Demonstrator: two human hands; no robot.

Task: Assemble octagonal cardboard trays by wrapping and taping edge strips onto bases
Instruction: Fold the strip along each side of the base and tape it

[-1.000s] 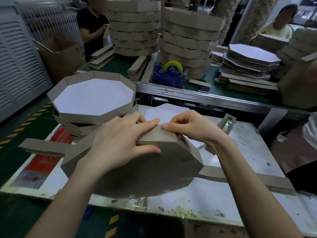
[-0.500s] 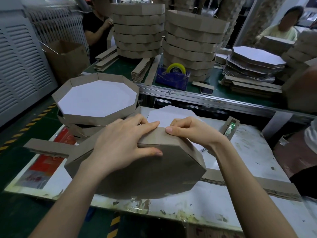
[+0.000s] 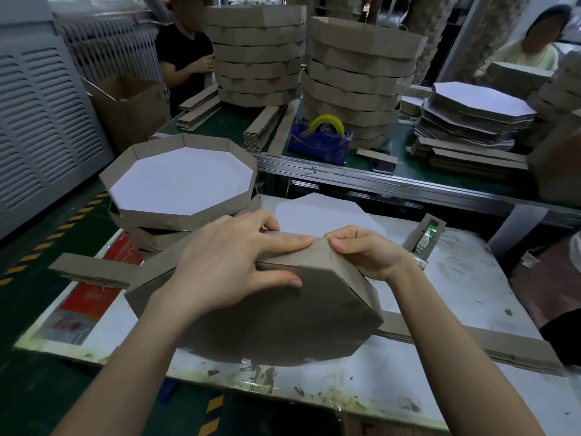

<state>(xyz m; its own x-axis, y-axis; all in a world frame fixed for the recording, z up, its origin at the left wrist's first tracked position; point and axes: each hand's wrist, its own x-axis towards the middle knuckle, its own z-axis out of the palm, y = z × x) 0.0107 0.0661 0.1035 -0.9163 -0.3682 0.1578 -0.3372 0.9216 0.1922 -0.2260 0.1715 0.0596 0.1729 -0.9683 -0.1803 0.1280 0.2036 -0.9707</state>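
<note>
**Left grip** clamps the edge strip to the rim of the upturned base, thumb on the base and fingers over the strip. **Right grip** pinches the strip at the next corner. The tray stands tilted on the desk, near the finished trays. Probable fault: if either grip eases before tape goes on, the strip may spring off. The weight of its free tail could then pull the folds out of line.

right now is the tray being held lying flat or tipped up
Tipped up: the brown octagonal cardboard tray rests on its lower edge on the white table, underside facing the camera.
</note>
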